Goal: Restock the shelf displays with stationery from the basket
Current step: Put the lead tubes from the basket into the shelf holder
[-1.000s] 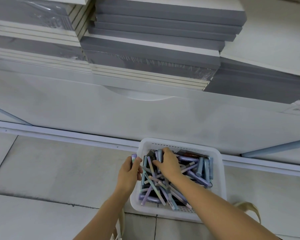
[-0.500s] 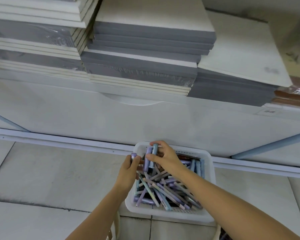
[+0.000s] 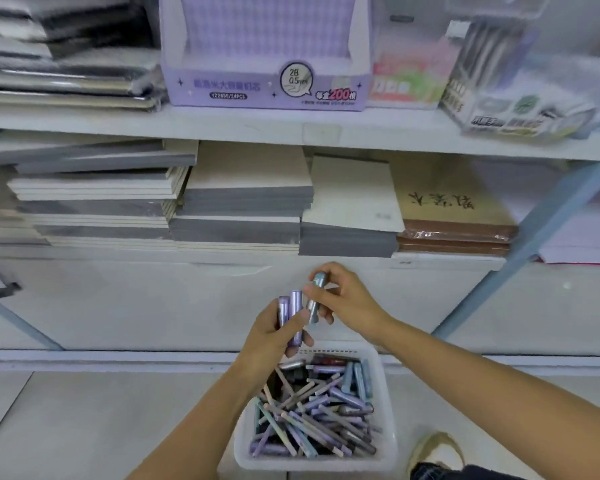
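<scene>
Both hands are raised over the white basket [image 3: 312, 463], in front of the plain white lower shelf front.

Left hand [image 3: 274, 336]: fingers curled round two purple tubes [image 3: 296, 313], held upright side by side, caps pointing up, thumb across their fronts.

Right hand [image 3: 347, 299]: thumb and fingertips pinch one grey-blue tube [image 3: 315, 299]. It stands roughly upright just beside the left hand's pair, close enough that I cannot tell whether it touches them.

The basket sits on the tiled floor [image 3: 84, 427] against the foot of the shelving, directly below the hands. It holds a jumbled heap of loose tubes [image 3: 319, 414], purple, lilac and pale blue, lying crosswise in all directions, with a few stood along the right wall.

Upper shelf board [image 3: 222, 124]: a purple display box [image 3: 267, 88] marked 2B 0.5 mm (print partly blurred), flanked on the right by a pink-and-green box [image 3: 409, 81] and a clear pack [image 3: 520, 109] that overhangs the board's edge. Dark flat packs are stacked to its left.

Lower shelf: stacks of grey-edged paper pads [image 3: 243, 216], and at right brown-covered pads [image 3: 454, 233] in film wrap. A blue upright post [image 3: 534, 230] slants across the right side.

A shoe [image 3: 437, 448] shows on the floor just right of the basket.
</scene>
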Demonstrator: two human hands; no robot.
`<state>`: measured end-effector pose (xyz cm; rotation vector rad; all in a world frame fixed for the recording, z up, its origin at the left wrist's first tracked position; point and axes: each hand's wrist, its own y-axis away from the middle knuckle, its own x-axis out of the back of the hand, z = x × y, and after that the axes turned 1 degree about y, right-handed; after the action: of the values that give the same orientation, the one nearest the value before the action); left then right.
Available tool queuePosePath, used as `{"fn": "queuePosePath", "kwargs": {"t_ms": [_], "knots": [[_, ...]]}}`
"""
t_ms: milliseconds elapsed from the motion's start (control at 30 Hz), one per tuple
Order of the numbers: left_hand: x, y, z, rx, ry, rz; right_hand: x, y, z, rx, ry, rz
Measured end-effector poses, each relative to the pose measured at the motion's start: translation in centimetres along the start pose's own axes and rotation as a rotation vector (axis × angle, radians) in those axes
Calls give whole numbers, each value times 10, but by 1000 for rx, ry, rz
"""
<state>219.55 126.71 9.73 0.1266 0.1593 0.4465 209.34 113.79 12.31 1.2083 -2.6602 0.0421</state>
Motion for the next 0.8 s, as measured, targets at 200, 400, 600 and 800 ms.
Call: {"fn": "queuePosePath", "kwargs": {"t_ms": [200,400,600,800], "knots": [[-40,2,73,-162,7,55,43,16,-85,154,41,1],[-71,6,148,-231,6,-100,97,46,-154,358,66,-28],[-107,5,201,-306,16,-165,146,69,-199,512,67,147],[-130,-10,246,-385,9,-127,214,57,-245,644,79,544]]}}
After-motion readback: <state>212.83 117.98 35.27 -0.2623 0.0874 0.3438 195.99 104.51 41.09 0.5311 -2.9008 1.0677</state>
